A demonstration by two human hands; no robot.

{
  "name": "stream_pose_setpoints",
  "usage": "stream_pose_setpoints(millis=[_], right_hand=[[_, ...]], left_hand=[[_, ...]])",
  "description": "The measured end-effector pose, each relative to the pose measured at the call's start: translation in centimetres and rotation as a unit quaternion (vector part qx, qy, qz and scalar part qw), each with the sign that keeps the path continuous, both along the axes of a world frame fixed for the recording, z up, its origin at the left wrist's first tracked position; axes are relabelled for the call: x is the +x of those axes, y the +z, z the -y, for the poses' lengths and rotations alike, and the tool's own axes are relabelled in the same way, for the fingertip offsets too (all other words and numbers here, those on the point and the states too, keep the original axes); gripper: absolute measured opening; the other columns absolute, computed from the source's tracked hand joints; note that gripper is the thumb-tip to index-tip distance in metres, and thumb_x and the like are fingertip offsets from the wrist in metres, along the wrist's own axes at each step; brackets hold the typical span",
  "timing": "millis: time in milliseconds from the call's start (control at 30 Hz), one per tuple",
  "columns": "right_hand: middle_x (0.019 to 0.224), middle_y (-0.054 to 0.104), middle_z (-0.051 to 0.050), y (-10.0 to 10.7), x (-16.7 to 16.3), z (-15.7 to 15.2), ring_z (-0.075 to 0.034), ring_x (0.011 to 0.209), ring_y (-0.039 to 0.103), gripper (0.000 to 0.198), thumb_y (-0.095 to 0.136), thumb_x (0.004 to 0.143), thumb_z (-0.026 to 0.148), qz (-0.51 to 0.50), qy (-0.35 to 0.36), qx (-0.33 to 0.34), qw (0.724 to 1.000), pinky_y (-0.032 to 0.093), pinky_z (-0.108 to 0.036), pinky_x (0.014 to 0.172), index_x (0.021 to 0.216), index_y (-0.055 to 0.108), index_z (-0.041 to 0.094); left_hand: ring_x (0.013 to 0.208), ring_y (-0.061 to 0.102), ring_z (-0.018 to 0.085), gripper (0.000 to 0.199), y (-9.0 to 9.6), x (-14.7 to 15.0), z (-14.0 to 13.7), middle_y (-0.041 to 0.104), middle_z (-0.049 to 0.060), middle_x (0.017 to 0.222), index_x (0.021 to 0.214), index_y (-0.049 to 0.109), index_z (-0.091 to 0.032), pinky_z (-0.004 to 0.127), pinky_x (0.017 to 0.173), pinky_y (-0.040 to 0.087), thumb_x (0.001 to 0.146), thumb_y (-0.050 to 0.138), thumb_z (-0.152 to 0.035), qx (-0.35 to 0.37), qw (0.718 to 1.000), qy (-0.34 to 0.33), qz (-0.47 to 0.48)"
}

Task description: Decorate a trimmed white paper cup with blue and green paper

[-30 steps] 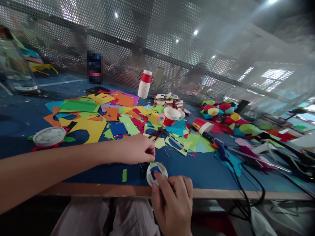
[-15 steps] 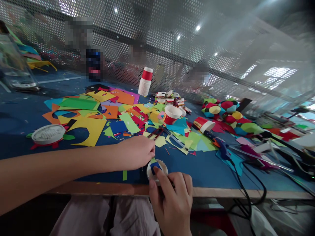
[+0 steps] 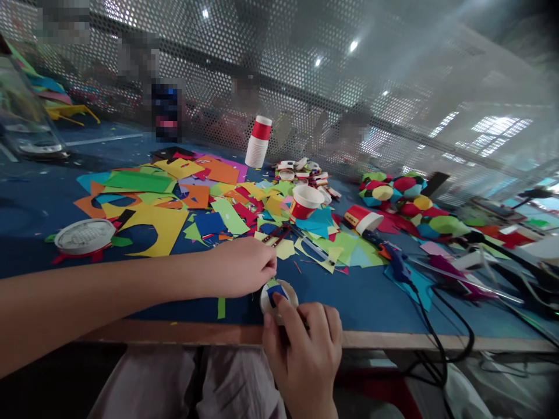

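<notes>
A small white round paper cup base sits near the table's front edge, with a blue paper piece and a bit of light green paper in it. My right hand grips it from the near side, index fingertip pressed on the blue paper and thumb at the rim. My left hand is closed at the cup base's far left edge, next to the green bit. Its fingertips are turned away, so what they pinch is hidden. Scissors lie just beyond this hand.
Coloured paper scraps cover the table's middle. A paper turtle lies left. A cup stack, a standing cup and a tipped cup are farther back. A blue glue gun with cables lies right.
Almost nothing differs. Both hands keep their places at the cup base, and the view has shifted very slightly.
</notes>
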State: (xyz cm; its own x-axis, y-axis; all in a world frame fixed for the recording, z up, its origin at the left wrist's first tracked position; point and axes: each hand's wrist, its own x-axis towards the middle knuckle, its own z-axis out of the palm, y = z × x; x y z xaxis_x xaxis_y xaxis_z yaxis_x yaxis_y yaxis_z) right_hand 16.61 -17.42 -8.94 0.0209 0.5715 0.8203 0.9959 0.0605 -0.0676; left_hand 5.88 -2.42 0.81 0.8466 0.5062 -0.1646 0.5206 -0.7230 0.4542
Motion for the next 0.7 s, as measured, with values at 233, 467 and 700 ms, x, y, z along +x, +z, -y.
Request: stream_pose_setpoints(millis=[233, 467, 700], right_hand=[[0.076, 0.058, -0.008, -0.21, 0.16, -0.16, -0.023, 0.073, 0.047, 0.015, 0.061, 0.1, 0.025, 0.018, 0.001, 0.023, 1.0, 0.036, -0.038, 0.069, 0.1, 0.072, 0.015], [0.076, 0.058, -0.008, -0.23, 0.08, -0.28, -0.023, 0.074, 0.048, 0.016, 0.06, 0.101, 0.026, 0.019, -0.005, 0.036, 0.999, 0.038, -0.039, 0.07, 0.097, 0.071, 0.016], [0.075, 0.058, -0.008, -0.12, 0.01, -0.25, -0.023, 0.073, 0.047, 0.017, 0.06, 0.1, 0.026, 0.014, -0.005, 0.03, 0.999, 0.037, -0.039, 0.069, 0.096, 0.072, 0.015]], left_hand=[[0.076, 0.066, 0.019, 0.02, -0.05, 0.06, 0.09, 0.077, 0.003, 0.085, 0.093, 0.075, -0.02, 0.027, 0.064, 0.039, 0.095, 0.056, -0.021, -0.018, 1.0, 0.0, -0.006], [0.073, 0.065, 0.018, 0.019, -0.07, 0.08, -0.02, 0.077, 0.001, 0.084, 0.092, 0.076, -0.02, 0.026, 0.062, 0.039, 0.092, 0.057, -0.019, -0.034, 0.999, -0.005, -0.001], [0.071, 0.066, 0.016, 0.02, -0.13, 0.19, -0.26, 0.077, 0.0, 0.081, 0.088, 0.076, -0.02, 0.025, 0.062, 0.04, 0.091, 0.056, -0.019, -0.046, 0.999, -0.002, 0.003]])
